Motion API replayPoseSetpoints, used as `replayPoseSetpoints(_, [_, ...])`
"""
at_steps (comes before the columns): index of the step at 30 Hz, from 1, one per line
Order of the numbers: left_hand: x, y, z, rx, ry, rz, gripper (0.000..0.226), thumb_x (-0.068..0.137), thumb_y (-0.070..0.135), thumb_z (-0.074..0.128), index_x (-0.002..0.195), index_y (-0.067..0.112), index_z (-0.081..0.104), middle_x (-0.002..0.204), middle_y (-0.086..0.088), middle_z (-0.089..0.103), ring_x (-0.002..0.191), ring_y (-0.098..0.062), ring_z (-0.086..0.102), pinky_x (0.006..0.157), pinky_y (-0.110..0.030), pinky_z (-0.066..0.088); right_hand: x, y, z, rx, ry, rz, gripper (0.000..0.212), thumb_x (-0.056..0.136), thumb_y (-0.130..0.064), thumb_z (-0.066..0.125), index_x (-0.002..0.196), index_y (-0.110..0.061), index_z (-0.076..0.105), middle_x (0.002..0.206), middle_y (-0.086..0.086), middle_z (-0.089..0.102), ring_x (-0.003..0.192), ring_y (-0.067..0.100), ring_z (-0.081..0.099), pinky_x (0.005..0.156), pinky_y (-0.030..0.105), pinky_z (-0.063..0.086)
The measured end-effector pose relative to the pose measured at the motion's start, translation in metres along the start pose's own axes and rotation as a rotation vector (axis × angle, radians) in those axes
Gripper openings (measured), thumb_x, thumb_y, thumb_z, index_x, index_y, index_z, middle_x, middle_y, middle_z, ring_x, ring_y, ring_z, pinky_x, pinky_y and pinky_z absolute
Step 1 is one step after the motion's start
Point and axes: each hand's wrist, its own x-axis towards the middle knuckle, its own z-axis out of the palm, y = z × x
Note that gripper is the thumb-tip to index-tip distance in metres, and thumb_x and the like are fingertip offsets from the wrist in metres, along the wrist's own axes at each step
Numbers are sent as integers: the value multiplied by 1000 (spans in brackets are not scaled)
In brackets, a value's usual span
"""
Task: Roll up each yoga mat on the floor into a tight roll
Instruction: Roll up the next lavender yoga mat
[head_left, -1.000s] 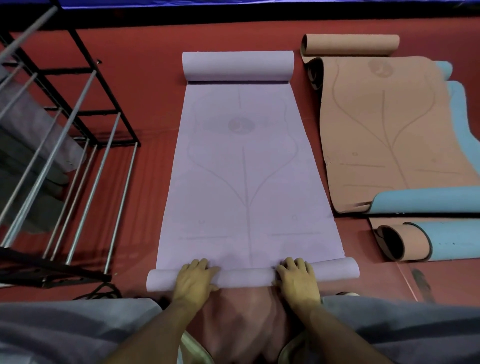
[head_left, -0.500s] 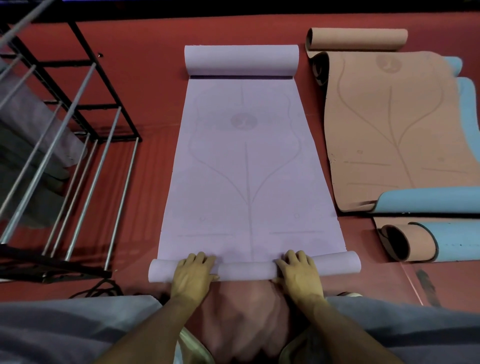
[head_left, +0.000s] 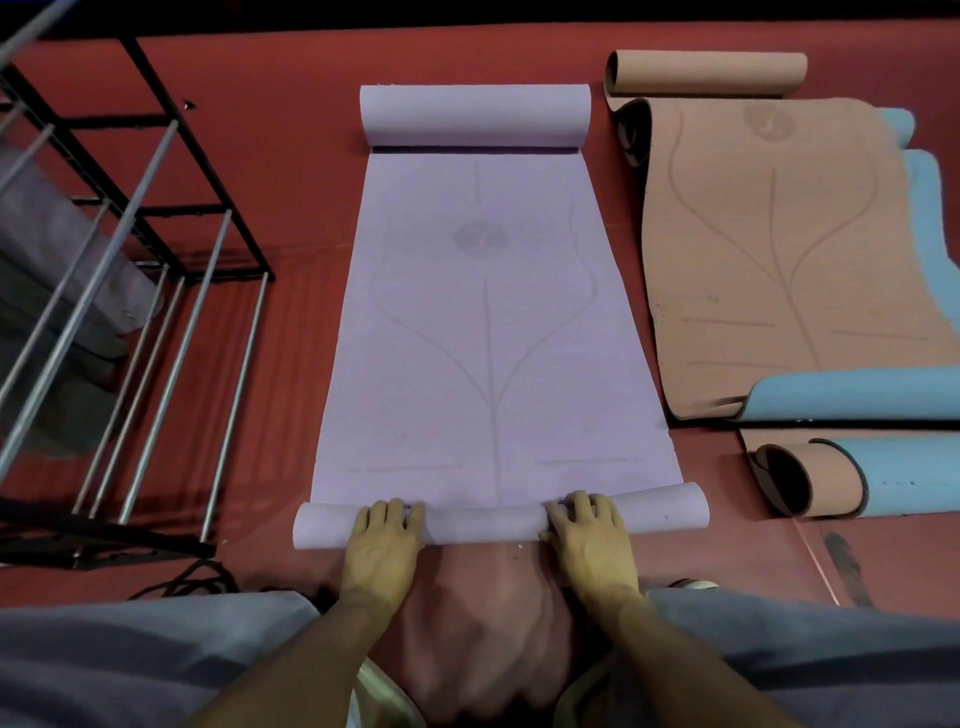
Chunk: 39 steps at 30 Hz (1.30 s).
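The lavender mat (head_left: 493, 322) lies flat on the red floor (head_left: 291, 156), soft matte foam, its far end curled; that curl could spring up as it shortens. The near roll (head_left: 483, 522) is slim and tilted, so it may telescope. Left hand (head_left: 382, 551) and right hand (head_left: 595, 543) press fingers-down on it, grip closed over the roll.

You are looking at a lilac yoga mat (head_left: 488, 322) lying flat along the red floor, printed with faint alignment lines and a round emblem. Its near end is curling into a thin roll (head_left: 483, 522), while its far end is sitting in a thicker roll (head_left: 475, 115). Beside it a tan mat (head_left: 769, 249) is lying over a blue mat (head_left: 930, 218), its ends curling, with a tan-and-blue roll (head_left: 810, 480) just nearer.
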Motion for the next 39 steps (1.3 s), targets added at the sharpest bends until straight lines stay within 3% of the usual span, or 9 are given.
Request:
replayPoseSetpoints(3, [6,-7,-3,-74,11,12,67,55,12,96,117,11,72,85,-3,67,77,-29,65,77,-41,59,-3,1,-7,60,50,-44,42,93,-44,64,123,-14,66,103,3,64,94,29,55,91,44,51])
replayPoseSetpoints(5, [5,-9,-6,-113,38,21,54,59,19,98,106,13,72,82,0,67,76,-26,66,77,-37,59,-2,2,-14,100,34,-42,42,82,-46,78,107,-14,65,96,0,65,89,29,56,87,43,52])
replayPoseSetpoints(11, [9,-5,3,9,-39,19,55,58,25,99,104,8,73,90,-10,69,82,-34,65,88,-52,57,12,3,-10,9,-76,1,39,56,-4,87,79,-18,58,72,-2,63,76,26,57,88,38,56])
replayPoseSetpoints(16, [25,-14,-12,32,-62,93,42,48,21,100,74,17,68,63,-1,61,59,-26,59,56,-40,53,21,4,-20,-33,-86,-25,45,44,-4,89,69,-18,55,55,-1,56,54,25,53,56,31,44])
replayPoseSetpoints(18, [26,-12,-24,74,-130,100,38,49,20,97,74,19,68,64,-1,64,62,-25,61,56,-36,50,27,6,-32,-99,-207,10,43,44,-12,92,70,-18,59,51,1,56,46,26,55,49,31,36])
replayPoseSetpoints(22, [25,-10,-24,66,-217,119,24,95,19,57,119,19,63,115,-3,69,111,-29,59,91,-39,44,37,9,-44,-118,-371,8,20,98,-29,58,114,-17,62,106,7,71,97,32,68,69,37,38])
replayPoseSetpoints(28, [35,-14,-26,-110,-273,35,37,93,50,66,126,34,61,119,3,53,114,-22,49,92,-34,40,47,6,-38,-86,-388,58,36,90,-44,64,117,-23,71,124,2,55,118,31,45,93,40,41])
replayPoseSetpoints(31, [32,-11,-27,-149,-176,-14,54,81,46,79,130,37,59,112,7,57,105,-20,55,86,-34,41,46,8,-32,-91,-347,39,31,91,-42,64,115,-25,72,118,0,54,113,27,46,82,37,37])
replayPoseSetpoints(39, [23,-10,-29,-222,-80,-78,20,84,33,79,98,24,67,92,3,70,87,-24,65,73,-34,50,38,2,-27,-59,-149,124,37,51,-16,89,73,-26,60,66,-7,60,70,24,54,58,33,35])
